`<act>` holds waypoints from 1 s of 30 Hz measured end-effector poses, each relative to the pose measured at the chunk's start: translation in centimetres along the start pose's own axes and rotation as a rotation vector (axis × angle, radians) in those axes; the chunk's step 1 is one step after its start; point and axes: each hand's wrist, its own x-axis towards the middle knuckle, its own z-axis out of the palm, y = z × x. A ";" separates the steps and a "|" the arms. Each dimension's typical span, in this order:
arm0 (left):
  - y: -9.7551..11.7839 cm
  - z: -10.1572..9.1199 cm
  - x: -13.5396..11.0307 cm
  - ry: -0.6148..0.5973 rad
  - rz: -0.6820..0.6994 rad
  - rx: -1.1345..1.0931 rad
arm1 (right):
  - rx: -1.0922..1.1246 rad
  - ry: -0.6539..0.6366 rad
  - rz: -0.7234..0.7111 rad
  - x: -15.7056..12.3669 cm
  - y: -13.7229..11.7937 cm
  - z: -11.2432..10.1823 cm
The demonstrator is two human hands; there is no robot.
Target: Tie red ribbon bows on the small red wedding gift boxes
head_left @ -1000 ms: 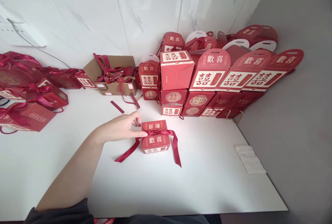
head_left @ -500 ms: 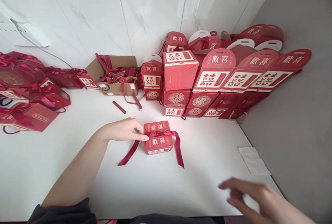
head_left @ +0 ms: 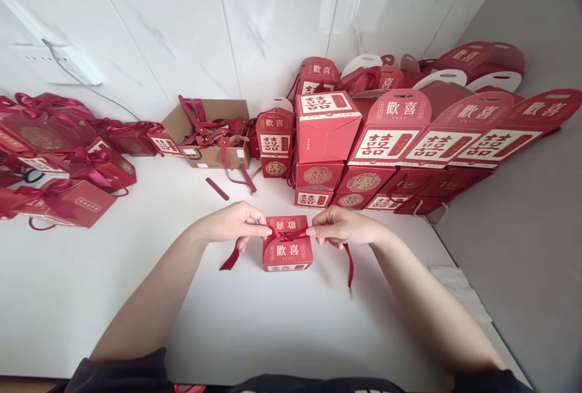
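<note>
A small red gift box point(head_left: 287, 253) with Chinese characters sits on the white table in front of me. Across its top runs a dark red ribbon point(head_left: 293, 235), crossed at the middle. My left hand point(head_left: 239, 223) pinches the ribbon at the box's left side, and that tail hangs below the fingers. On the other side my right hand point(head_left: 343, 225) pinches the ribbon's right part, its loose end trailing down toward the table. Fingers of both hands are close to the box's top edges.
Stacked red gift boxes point(head_left: 386, 138) stand at the back right against the wall. An open cardboard box point(head_left: 216, 156) of ribbons is behind my left hand. Ribbon-tied boxes point(head_left: 73, 199) fill the left side. White tissue point(head_left: 459, 287) lies at the right edge.
My right hand has come from the lower right up to the box and now grips the ribbon's right part. My left hand has moved from the box's flap edge to the ribbon.
</note>
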 end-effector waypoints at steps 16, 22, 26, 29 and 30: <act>-0.7 -2.1 -0.4 -0.198 0.127 0.126 | -0.138 0.008 -0.037 0.2 0.6 -1.0; -1.1 -0.5 1.8 0.003 0.478 -0.065 | -0.123 0.005 -0.045 0.2 0.6 -0.9; -1.7 1.3 3.7 0.093 0.468 -0.158 | -0.140 0.001 -0.049 0.4 0.7 -0.9; -1.7 2.0 4.1 0.184 0.419 -0.087 | -0.141 -0.008 -0.067 0.5 0.8 -0.9; -1.6 2.1 4.1 0.203 0.409 -0.061 | -0.147 -0.012 -0.074 0.5 0.8 -0.9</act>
